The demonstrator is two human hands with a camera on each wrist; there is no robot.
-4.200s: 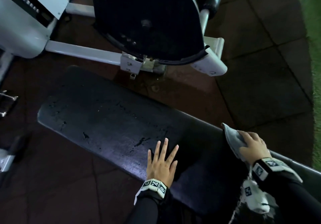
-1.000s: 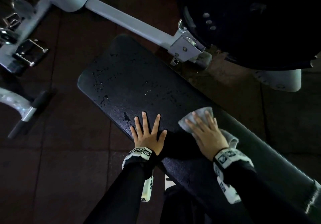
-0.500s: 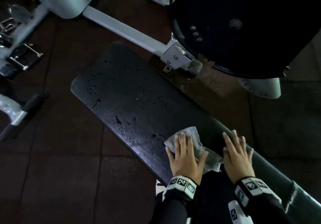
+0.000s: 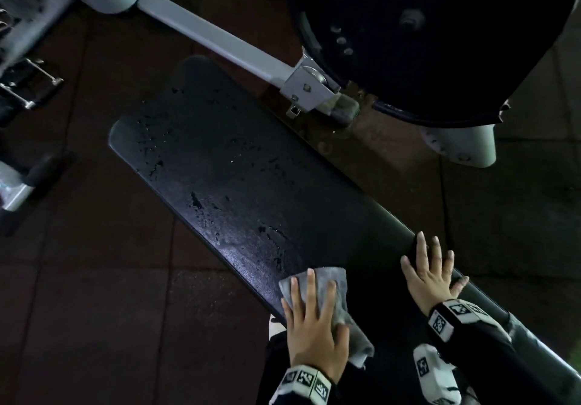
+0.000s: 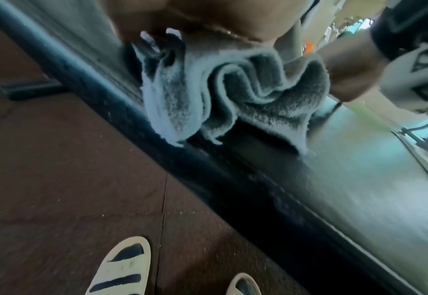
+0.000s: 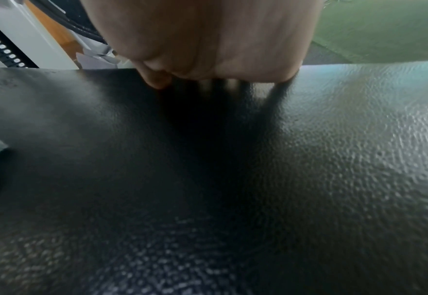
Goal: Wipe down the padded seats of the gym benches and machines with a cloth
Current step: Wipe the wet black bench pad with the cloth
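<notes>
The padded bench seat [image 4: 239,184] runs as one long dark slab, and its long axis leads away from both hands toward the far rounded end, near the white frame of a neighbouring machine [image 4: 220,43]. That is the relation that counts: nearly all the unwiped length, dotted with droplets [image 4: 195,198] and wet patches, lies ahead of the cloth [image 4: 330,282] along that axis.

The left hand [image 4: 314,332] is the nearer one to the work. It lies flat on the grey cloth at the near long edge of the seat, fingers straight and spread, pressing it down rather than clutching it; the left wrist view shows the cloth [image 5: 233,95] bunched in folds under the palm, its hem hanging just over the seat's rolled edge. So this grip is released and flat, touching the cloth only.

The right hand [image 4: 430,275] rests bare on the vinyl beside it, toward the far long edge, fingers extended and splayed, holding nothing; in the right wrist view its fingertips [image 6: 157,81] meet the pebbled surface directly. It looks to be bracing.

The step in hand is probably a push of the cloth along the seat toward the wet far end, which calls for steady downward pressure so the loose folds do not ride up or slip off the edge.
</notes>
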